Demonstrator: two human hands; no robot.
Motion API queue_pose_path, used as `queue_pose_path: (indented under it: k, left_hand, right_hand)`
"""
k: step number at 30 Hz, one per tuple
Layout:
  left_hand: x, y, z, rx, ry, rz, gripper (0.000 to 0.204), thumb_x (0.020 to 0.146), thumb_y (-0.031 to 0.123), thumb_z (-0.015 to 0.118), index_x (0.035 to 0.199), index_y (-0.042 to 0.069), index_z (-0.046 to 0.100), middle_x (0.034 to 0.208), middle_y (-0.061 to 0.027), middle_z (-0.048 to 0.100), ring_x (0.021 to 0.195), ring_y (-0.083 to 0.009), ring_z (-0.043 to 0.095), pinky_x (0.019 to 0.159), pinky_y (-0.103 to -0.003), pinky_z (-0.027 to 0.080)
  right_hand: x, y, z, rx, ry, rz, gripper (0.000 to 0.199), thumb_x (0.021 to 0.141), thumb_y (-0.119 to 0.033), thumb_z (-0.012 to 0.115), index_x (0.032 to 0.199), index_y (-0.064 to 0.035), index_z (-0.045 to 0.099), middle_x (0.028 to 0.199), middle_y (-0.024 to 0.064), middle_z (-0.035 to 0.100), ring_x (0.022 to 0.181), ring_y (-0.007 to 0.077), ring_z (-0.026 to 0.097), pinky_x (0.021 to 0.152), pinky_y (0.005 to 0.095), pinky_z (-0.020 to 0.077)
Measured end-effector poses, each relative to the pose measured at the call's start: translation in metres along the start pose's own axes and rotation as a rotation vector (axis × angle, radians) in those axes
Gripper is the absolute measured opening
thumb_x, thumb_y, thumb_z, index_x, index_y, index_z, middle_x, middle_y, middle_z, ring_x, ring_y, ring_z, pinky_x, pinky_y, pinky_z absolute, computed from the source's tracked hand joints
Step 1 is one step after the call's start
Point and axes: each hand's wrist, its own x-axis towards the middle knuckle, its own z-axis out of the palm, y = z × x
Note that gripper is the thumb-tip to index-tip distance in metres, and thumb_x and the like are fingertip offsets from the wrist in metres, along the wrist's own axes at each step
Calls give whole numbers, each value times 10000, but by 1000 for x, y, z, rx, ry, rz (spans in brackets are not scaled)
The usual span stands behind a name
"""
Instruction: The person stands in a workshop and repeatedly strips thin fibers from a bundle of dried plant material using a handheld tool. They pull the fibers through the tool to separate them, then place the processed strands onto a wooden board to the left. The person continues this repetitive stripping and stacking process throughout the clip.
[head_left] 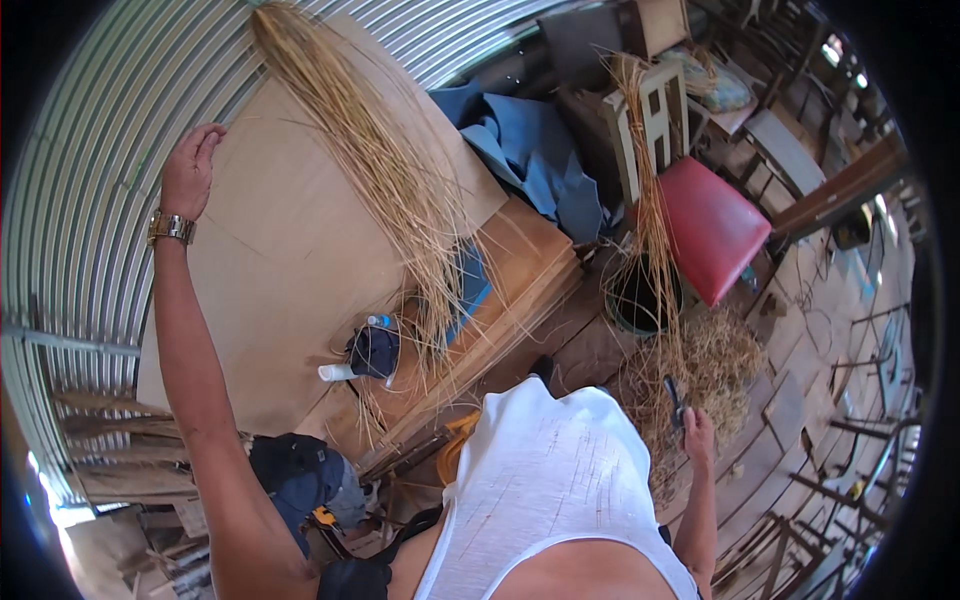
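My left hand (190,172) is raised over the left part of a large tan board (290,260), a metal watch (172,228) on its wrist. Its fingers are curled together; whatever may be in them is too fine to make out. At my right side, my right hand (699,436) is closed round a dark, narrow hand tool (674,398) of a kind I cannot tell. Below that tool lies a heap of loose straw-like fibre (715,365). A long bundle of dry straw-coloured strands (370,165) stretches across the board, fanning out toward me.
A dark cap-like item (373,352) and a white tube (336,372) lie near the board's front edge. Another strand bundle (645,170) hangs over a pale chair back beside a red seat (712,228), above a dark bucket (645,300). Corrugated metal wall (110,170) bounds the left.
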Motion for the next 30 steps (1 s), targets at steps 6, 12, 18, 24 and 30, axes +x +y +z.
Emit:
queue_pose_path:
  k: [6, 12, 18, 24, 30]
  left_hand:
    - [-21, -44, -84, -96, 529, -421, 266, 977, 166, 457, 1133, 56, 643, 956, -43, 698, 725, -119, 614, 698, -277, 513]
    - [-20, -104, -136, -922, 866, -546, 108, 933, 131, 545, 966, 33, 575, 827, -87, 661, 562, -119, 530, 469, -246, 416]
    - [50, -127, -56, -724, 856, -634, 161, 879, 159, 654, 995, 51, 681, 721, -31, 625, 599, -105, 557, 516, -229, 427]
    - [139, -127, 23, -449, 725, -619, 229, 864, 178, 681, 1070, 79, 691, 943, -37, 709, 827, -118, 661, 786, -262, 509]
    - [215, -192, 90, -350, 590, -649, 220, 854, 250, 676, 1035, 131, 714, 945, -32, 732, 881, -123, 681, 799, -258, 508]
  right_hand:
    - [23, 41, -33, -322, -41, -214, 337, 966, -315, 527, 770, -41, 520, 580, 13, 442, 376, 115, 424, 354, 294, 351]
    - [13, 36, -79, -249, -3, 30, 311, 956, -279, 518, 801, -11, 552, 596, 59, 480, 412, 138, 467, 380, 307, 379]
    - [2, 86, -106, -238, 110, 92, 265, 949, -276, 513, 947, -30, 609, 676, 68, 539, 445, 172, 516, 364, 321, 409]
    - [-16, 94, -86, -281, 31, 257, 472, 952, -430, 449, 1134, -21, 595, 963, 170, 582, 786, 291, 557, 643, 407, 457]
    - [-13, 86, -43, -297, -90, 382, 604, 957, -526, 404, 1219, -7, 565, 1144, 242, 598, 1032, 378, 581, 833, 475, 481]
